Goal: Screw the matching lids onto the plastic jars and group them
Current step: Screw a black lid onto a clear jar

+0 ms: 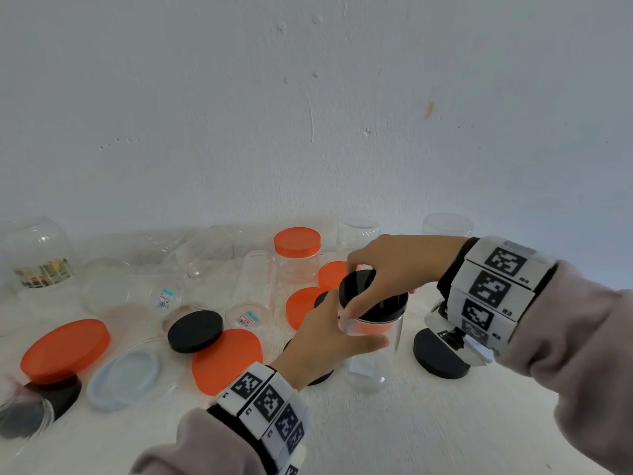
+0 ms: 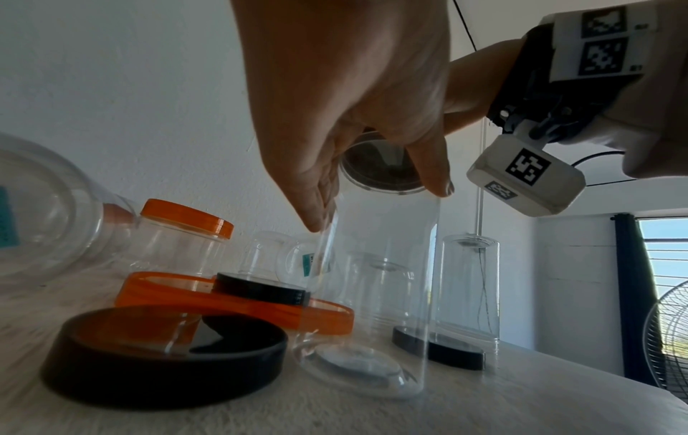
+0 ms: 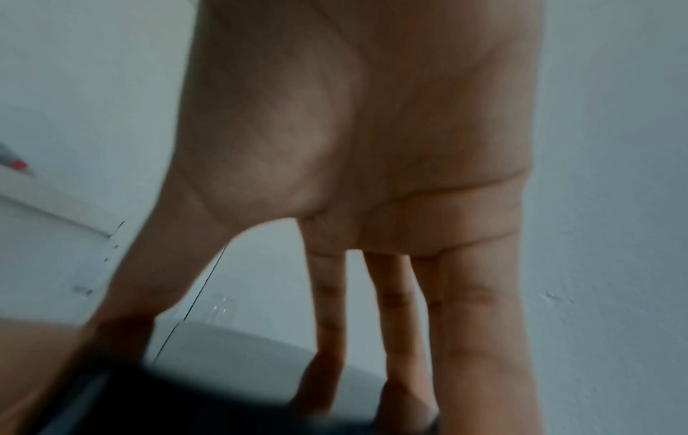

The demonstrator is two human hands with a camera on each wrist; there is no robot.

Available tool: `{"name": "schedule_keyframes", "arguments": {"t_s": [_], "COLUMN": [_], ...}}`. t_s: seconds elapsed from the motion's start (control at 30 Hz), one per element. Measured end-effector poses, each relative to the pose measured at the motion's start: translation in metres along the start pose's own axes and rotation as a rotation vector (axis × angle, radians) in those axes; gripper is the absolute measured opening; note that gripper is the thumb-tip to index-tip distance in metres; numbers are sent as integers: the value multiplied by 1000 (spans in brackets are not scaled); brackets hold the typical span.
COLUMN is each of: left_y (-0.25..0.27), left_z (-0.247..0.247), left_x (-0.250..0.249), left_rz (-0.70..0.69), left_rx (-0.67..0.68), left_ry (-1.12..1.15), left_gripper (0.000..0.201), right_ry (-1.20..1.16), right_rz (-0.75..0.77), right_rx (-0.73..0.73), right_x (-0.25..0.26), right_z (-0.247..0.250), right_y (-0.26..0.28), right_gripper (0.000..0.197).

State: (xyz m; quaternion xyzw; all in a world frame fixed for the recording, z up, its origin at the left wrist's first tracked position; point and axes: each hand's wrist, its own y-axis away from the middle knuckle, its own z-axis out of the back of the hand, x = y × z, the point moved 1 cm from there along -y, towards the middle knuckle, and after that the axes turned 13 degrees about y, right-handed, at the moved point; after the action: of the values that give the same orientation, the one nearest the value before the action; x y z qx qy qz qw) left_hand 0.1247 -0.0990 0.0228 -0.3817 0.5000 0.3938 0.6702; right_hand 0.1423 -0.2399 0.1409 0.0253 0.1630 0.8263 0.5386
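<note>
Stood upright on the white table [image 1: 428, 423], near the front edge: a tall clear jar [image 1: 371, 351], gripped just under its rim by the left hand [image 1: 329, 341], thumb in front and fingers curled round the far side. Sat on its mouth, a little tilted, a black lid [image 1: 368, 294], pinched at its edge by the thumb and fingertips of the right hand [image 1: 394, 265].

Crowded close around it — a black lid [image 1: 440, 354] on the table just right of the jar under the right wrist, another black lid [image 1: 195, 330] lying on a big orange lid [image 1: 227, 359] to the left, and two smaller orange lids [image 1: 305, 305] behind the hands. Farther left lay a large orange lid [image 1: 65, 349] and a pale clear lid [image 1: 125, 377]. One jar [image 1: 297, 258] behind already carried an orange lid; several bare clear jars lay or stood along the wall, too glassy to count.

Seen only from the left wrist: the jar's clear wall [image 2: 376, 294] down to its base, an upturned black lid [image 2: 164, 356] just beside it, and a slim clear jar [image 2: 470, 288] behind. From the right wrist, only blurred fingers [image 3: 480, 338] reaching down onto the dark lid [image 3: 178, 412].
</note>
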Motion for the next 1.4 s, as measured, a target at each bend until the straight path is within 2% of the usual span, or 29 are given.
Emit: {"name": "schedule_keyframes", "arguments": {"t_s": [0.1,0.27,0.4,0.47,0.63,0.7,0.8,0.87,0.97,1.13,1.27,1.4], "left_y": [0,1,2,2,1,2,3,2,3,3,3,3], "left_z": [0,0,-1,-1,0,-1,-1,-1,-2,-2,-2,-2], "left_x": [0,-2,-3,-2,0,-1,-3,-4,-4,-4,-3,-3], "left_rz": [11,6,0,3,18,13,2,0,-6,-15,-19,-19], "left_rx": [9,-7,-2,-6,-16,-17,-16,-16,-15,-11,-19,-14], "left_ry": [4,-10,-20,-12,3,-8,-20,-19,-13,-6,-8,-22], "left_gripper": [69,67,66,67,68,69,66,67,73,73,76,74], "right_ry": [74,4,-25,-26,119,59,-56,-56,-25,73,31,-7], "right_rz": [-38,77,119,72,-62,-37,98,150,110,-6,89,144], "right_rx": [-53,101,24,-9,-184,-130,-6,-23,-87,-104,74,61], "right_x": [1,-6,-6,-4,2,-1,-5,-5,-5,3,-2,-7], "right_z": [-4,3,4,0,-13,-12,-8,-8,-10,-13,-1,5], "right_y": [-2,2,2,1,-2,1,7,8,7,1,4,6], "right_gripper": [74,79,73,65,71,74,78,74,68,74,77,75]}}
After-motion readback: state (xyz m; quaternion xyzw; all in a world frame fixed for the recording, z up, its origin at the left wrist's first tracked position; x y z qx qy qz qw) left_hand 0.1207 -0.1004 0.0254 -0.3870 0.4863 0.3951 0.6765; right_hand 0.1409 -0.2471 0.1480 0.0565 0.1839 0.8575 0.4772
